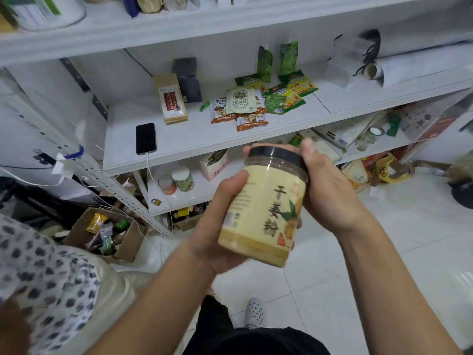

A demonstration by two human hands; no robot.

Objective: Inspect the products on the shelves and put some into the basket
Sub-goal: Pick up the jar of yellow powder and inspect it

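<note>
Holding a jar [266, 208] of pale yellow powder in front of us, we are in the inspecting half of the job, not the putting-in half. Our left hand [217, 226] wraps the lower body of the jar, thumb on its side, and our right hand [325, 185] curls round the black lid [275, 153] and the jar's shoulder, so both hands are closed on it. The jar is tilted, lid away from us, its printed label turned up toward the camera; it is off the shelf and clear of everything else, over the tiled floor [384, 252].

We judge one product is being checked now, and nothing shows that any has gone into a basket: no basket can be made out in this view. A cardboard box [107, 234] with packets in it sits on the floor at the left, but we cannot say it serves as the basket.

Much is left. On the middle shelf [204, 139] lie flat snack packets [243, 106], green pouches [277, 60], a brown box [172, 101] and a phone [145, 138] on a cable. The lower shelf carries two small tins [176, 181]. We would next decide on this jar, then go on to those.
</note>
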